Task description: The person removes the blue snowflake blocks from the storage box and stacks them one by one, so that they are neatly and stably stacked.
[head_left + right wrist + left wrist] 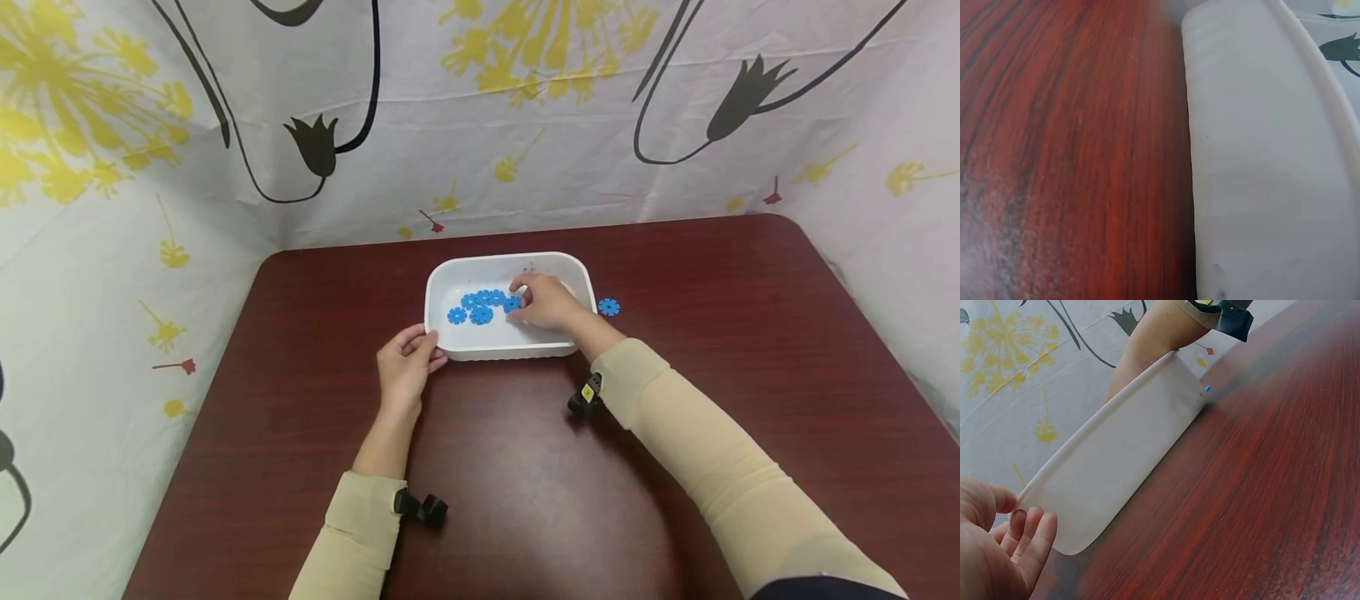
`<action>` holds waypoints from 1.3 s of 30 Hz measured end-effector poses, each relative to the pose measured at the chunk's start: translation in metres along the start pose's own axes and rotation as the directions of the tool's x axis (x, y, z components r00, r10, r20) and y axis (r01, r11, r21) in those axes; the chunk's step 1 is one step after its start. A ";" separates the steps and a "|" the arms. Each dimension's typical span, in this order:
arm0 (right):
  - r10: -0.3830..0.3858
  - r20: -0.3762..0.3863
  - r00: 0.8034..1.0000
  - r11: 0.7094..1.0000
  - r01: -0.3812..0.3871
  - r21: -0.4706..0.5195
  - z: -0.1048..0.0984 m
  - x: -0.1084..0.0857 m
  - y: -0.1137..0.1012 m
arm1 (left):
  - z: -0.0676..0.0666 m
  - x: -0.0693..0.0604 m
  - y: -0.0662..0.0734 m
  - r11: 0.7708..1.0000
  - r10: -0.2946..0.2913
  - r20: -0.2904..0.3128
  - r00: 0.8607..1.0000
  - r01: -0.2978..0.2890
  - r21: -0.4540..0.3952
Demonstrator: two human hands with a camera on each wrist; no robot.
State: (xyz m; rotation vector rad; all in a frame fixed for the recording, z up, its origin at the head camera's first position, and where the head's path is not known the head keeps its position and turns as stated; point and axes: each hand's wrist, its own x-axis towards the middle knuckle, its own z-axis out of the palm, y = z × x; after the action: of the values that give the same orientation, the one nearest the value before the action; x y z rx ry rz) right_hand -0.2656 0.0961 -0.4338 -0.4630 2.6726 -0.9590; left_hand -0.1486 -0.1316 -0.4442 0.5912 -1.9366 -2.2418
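Note:
My left hand (405, 365) holds the near left corner of a white plastic tray (517, 353); in the left wrist view, its fingers (1038, 540) are at the rim. Inside the tray, on its left and middle, lie several flat blue notched discs (481, 315). My right hand (547, 302) reaches over the near right side into the tray. Its thumb and a finger are bent about one blue disc (512, 304); whether they grip it cannot be seen. The right wrist view shows only the tray's outer wall (1266, 156) and the table, with the hand hidden.
Another blue disc (609, 307) lies on the dark red wooden table (315, 400), just right of the tray. A white cloth (420, 150) with printed flowers hangs behind the table and along its sides. Each sleeve carries a small black camera (422, 507) at the wrist.

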 end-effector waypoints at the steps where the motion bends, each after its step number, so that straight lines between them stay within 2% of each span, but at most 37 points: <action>1: -0.009 0.002 1.000 1.000 0.009 -0.006 0.000 0.000 0.000 | 0.000 0.000 0.000 1.000 0.001 0.000 1.000 -0.001 0.000; 12: -0.008 0.002 1.000 0.998 0.008 -0.058 0.001 0.000 -0.003 | 0.000 0.000 0.000 1.000 0.010 0.008 1.000 -0.010 -0.010; 16: -0.029 -0.016 0.999 0.997 0.028 -0.067 0.001 0.000 -0.002 | 0.000 -0.001 -0.001 1.000 0.010 0.007 1.000 -0.010 -0.007; 23: -0.117 -0.066 0.991 0.993 0.116 -0.022 0.000 -0.003 -0.005 | 0.000 0.000 -0.002 1.000 0.012 0.004 1.000 -0.012 -0.008; 31: -0.241 -0.093 0.966 0.970 0.243 0.015 -0.005 -0.008 -0.006 | 0.002 0.000 -0.002 1.000 0.014 -0.002 1.000 -0.014 -0.006; 34: -0.250 -0.110 0.962 0.966 0.256 0.038 -0.010 -0.010 -0.007 | 0.003 -0.001 -0.003 1.000 0.014 -0.014 1.000 -0.014 -0.013; 39: -0.242 -0.133 0.961 0.969 0.246 0.019 -0.017 -0.016 -0.004 | 0.004 -0.002 -0.002 0.999 0.014 -0.024 1.000 -0.015 -0.031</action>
State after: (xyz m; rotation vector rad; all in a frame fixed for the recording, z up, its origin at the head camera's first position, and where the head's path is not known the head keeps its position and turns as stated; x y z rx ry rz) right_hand -0.2563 0.1084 -0.4162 -0.7621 2.7536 -1.1384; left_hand -0.1479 -0.1269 -0.4451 0.5954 -1.8851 -2.2411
